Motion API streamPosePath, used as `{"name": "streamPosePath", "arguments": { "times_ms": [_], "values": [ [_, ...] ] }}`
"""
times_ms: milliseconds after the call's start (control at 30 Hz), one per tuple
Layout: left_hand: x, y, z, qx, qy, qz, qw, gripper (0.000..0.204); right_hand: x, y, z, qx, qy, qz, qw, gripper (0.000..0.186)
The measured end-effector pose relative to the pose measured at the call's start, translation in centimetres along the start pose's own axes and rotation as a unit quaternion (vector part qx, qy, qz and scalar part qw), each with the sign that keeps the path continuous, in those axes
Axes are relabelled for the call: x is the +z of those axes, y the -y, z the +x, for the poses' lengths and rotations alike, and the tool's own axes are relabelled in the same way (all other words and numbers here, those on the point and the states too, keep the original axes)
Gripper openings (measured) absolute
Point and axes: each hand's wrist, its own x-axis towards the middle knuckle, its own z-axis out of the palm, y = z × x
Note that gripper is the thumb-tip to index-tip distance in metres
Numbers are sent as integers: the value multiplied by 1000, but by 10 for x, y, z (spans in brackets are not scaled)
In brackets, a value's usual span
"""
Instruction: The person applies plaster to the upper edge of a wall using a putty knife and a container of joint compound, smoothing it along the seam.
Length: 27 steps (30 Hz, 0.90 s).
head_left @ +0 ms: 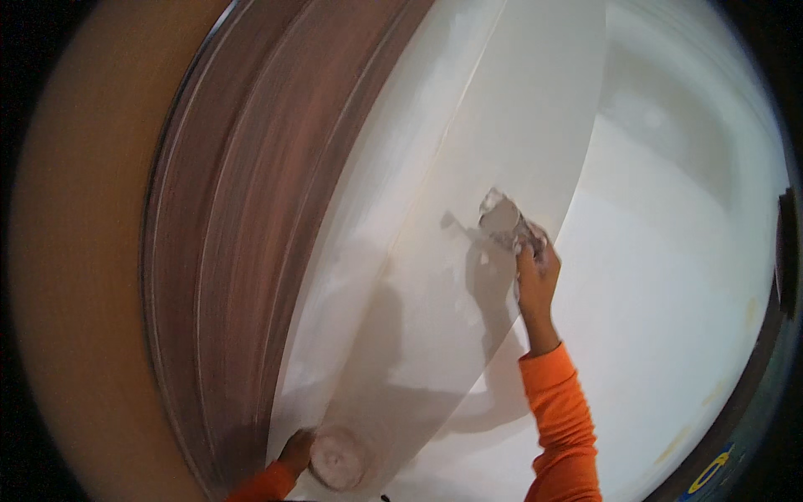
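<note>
My right hand (539, 272) is raised in front of a white wall (493, 109), its fingers closed round the handle of a putty knife (503, 224). White paste clings to the tip of the blade, and smears of it mark the blade and fingers. Low at the left, my left hand (295, 450) grips the side of a round, shallow container (338, 458) coated with pale paste; its inside looks whitish pink. Most of the left fingers are hidden by the container. Shadows of the knife and my arm fall on the wall close by.
A dark brown grooved wooden frame (251, 209) runs beside the white wall, with an orange-brown panel (79, 251) further left. The wall has an edge where a brighter white surface (661, 276) begins. A dark object with a yellow-and-blue mark (709, 475) sits at lower right.
</note>
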Motion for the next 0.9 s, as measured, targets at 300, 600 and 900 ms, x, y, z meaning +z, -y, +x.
{"name": "streamPosePath", "arguments": {
  "times_ms": [300, 600, 900],
  "values": [
    [34, 67, -71, 67, 5, 25, 997, 44, -49, 67, 157, -422, 105, -534, 725, 42],
    [85, 69, -128, -42, -17, -101, 994, 45, -47, 31, 206, -451, 197, -646, 584, 45],
    [116, 68, -127, -61, -22, -123, 990, 45, -27, 23, 243, -488, 252, -735, 398, 30]
  ]
}}
